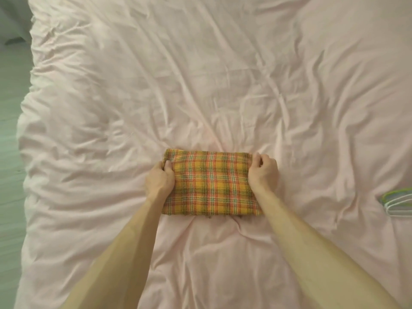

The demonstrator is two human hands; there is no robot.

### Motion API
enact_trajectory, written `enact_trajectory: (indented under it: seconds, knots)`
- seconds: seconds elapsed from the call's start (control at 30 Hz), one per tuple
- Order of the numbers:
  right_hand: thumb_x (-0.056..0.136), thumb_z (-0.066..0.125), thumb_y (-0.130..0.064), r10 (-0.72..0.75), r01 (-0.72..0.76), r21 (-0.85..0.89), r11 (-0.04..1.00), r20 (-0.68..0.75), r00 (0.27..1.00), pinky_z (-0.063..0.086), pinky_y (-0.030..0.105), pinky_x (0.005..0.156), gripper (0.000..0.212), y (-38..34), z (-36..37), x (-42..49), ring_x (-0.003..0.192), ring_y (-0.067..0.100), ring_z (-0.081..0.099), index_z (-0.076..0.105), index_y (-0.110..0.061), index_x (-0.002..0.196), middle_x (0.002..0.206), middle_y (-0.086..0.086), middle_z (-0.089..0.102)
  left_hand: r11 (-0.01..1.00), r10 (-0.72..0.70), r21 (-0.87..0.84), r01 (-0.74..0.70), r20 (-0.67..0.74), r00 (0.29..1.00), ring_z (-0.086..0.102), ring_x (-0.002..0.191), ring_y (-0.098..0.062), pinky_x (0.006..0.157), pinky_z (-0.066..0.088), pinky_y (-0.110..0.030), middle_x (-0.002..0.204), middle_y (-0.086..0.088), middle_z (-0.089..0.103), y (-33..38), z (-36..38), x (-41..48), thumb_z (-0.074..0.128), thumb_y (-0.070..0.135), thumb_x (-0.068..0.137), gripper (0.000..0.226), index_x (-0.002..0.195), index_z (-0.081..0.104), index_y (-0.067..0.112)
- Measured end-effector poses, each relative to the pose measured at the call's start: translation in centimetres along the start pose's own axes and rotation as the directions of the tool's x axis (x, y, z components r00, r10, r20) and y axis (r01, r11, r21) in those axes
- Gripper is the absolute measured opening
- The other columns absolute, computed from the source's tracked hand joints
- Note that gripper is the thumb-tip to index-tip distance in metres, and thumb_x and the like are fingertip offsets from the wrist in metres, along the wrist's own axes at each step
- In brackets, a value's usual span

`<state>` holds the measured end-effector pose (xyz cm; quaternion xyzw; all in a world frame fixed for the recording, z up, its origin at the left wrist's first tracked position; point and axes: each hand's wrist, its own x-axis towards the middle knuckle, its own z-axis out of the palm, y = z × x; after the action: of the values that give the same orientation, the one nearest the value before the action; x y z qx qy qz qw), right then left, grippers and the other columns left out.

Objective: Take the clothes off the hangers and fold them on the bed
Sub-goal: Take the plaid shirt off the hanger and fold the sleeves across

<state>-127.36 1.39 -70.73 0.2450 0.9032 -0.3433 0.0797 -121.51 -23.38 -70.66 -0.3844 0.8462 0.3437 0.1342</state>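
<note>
Bed [200, 74], cloth [209, 186] between left grip [159, 180], right grip [263, 170]

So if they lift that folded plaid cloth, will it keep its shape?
Probably not: the plaid cloth bunches softly where the left hand and right hand grip its far corners, so the layers would likely sag open. It looks thin, so probably light. Pushed, it may wrinkle against the rumpled bed cover rather than slide.

The folded cloth [210, 182] was plaid: mustard yellow crossed with orange-red, green and white lines. The bed [200, 85] cover was plain pale pink. The hangers [398, 200] were green and white.
</note>
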Motion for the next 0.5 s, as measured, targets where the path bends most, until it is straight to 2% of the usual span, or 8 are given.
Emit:
enact_trajectory:
  seconds: [0.07, 0.1, 0.17, 0.23, 0.27, 0.33, 0.4, 0.5]
  knots:
    - [0.099, 0.038, -0.061, 0.07, -0.068, 0.079, 0.995, -0.034, 0.997, 0.041, 0.032, 0.073, 0.052, 0.3, -0.3, -0.8, 0.088, 0.024, 0.06, 0.057, -0.012, 0.103, 0.097, 0.003, 0.062, 0.985, -0.125, -0.116, 0.131, 0.062, 0.99, 0.052, 0.122, -0.038, 0.103, 0.042, -0.044, 0.135, -0.016, 0.057, 0.7, -0.2, 0.2, 0.035, 0.053, 0.101, 0.06, 0.138, 0.05, 0.008]
    - [0.093, 0.042, -0.07, 0.106, -0.114, 0.108, 0.988, 0.074, 0.992, 0.042, 0.031, 0.073, 0.061, 0.4, -0.5, -1.0, 0.088, 0.021, 0.06, 0.055, -0.012, 0.107, 0.097, 0.0, 0.062, 0.955, -0.191, -0.207, 0.213, 0.124, 0.974, 0.051, 0.125, -0.038, 0.103, 0.041, -0.044, 0.139, -0.015, 0.053, 0.7, -0.3, 0.2, 0.039, 0.062, 0.097, 0.073, 0.144, 0.043, 0.007]
    - [0.078, 0.053, -0.083, 0.141, -0.215, 0.16, 0.963, 0.377, 0.915, 0.05, 0.032, 0.079, 0.074, 0.4, -1.0, -0.7, 0.092, 0.017, 0.064, 0.06, -0.016, 0.109, 0.1, -0.004, 0.066, 0.882, -0.25, -0.331, 0.336, 0.274, 0.929, 0.05, 0.128, -0.036, 0.102, 0.04, -0.044, 0.143, -0.014, 0.049, 1.1, -0.7, 0.3, 0.048, 0.078, 0.085, 0.099, 0.151, 0.034, 0.005]
    - [0.079, 0.064, -0.073, 0.129, -0.287, 0.219, 0.933, 0.54, 0.832, 0.054, 0.031, 0.079, 0.054, 0.5, -1.7, -0.7, 0.094, 0.017, 0.067, 0.067, -0.024, 0.1, 0.101, -0.002, 0.072, 0.857, -0.246, -0.342, 0.386, 0.387, 0.889, 0.056, 0.119, -0.034, 0.098, 0.045, -0.044, 0.137, -0.012, 0.056, 1.1, -1.0, 0.0, 0.052, 0.084, 0.077, 0.104, 0.146, 0.042, 0.007]
    - [0.083, 0.065, -0.067, 0.115, -0.292, 0.246, 0.924, 0.55, 0.827, 0.053, 0.029, 0.075, 0.042, 0.8, -1.8, -0.8, 0.093, 0.016, 0.068, 0.067, -0.027, 0.096, 0.101, -0.001, 0.072, 0.843, -0.231, -0.359, 0.4, 0.429, 0.873, 0.06, 0.11, -0.032, 0.092, 0.047, -0.043, 0.128, -0.01, 0.061, 1.1, -1.1, -0.4, 0.053, 0.084, 0.077, 0.098, 0.14, 0.049, 0.009]
    - [0.093, 0.058, -0.06, 0.066, -0.231, 0.271, 0.935, 0.506, 0.86, 0.05, 0.025, 0.069, 0.032, 0.7, -2.0, -1.1, 0.09, 0.012, 0.065, 0.064, -0.028, 0.096, 0.1, -0.004, 0.07, 0.792, -0.182, -0.443, 0.419, 0.484, 0.856, 0.064, 0.096, -0.025, 0.083, 0.049, -0.04, 0.112, -0.004, 0.067, 0.9, -1.7, -1.5, 0.055, 0.081, 0.078, 0.083, 0.128, 0.057, 0.016]
    - [0.098, 0.046, -0.059, -0.027, -0.109, 0.27, 0.957, 0.456, 0.89, 0.05, 0.025, 0.076, 0.035, 0.2, -2.3, -1.6, 0.094, 0.011, 0.063, 0.062, -0.029, 0.104, 0.102, -0.008, 0.067, 0.724, -0.132, -0.548, 0.418, 0.485, 0.864, 0.068, 0.096, -0.023, 0.082, 0.054, -0.039, 0.108, -0.002, 0.07, 0.2, -2.2, -2.9, 0.056, 0.08, 0.078, 0.077, 0.124, 0.061, 0.018]
    - [0.102, 0.034, -0.059, -0.201, 0.133, 0.192, 0.972, 0.402, 0.893, 0.044, 0.029, 0.091, 0.047, -2.0, -2.4, -3.2, 0.104, 0.013, 0.058, 0.06, -0.026, 0.123, 0.104, -0.014, 0.061, 0.671, -0.097, -0.676, 0.305, 0.328, 0.94, 0.069, 0.094, -0.018, 0.075, 0.056, -0.032, 0.106, 0.001, 0.072, -1.7, -4.0, -6.2, 0.048, 0.076, 0.086, 0.062, 0.116, 0.063, 0.024]
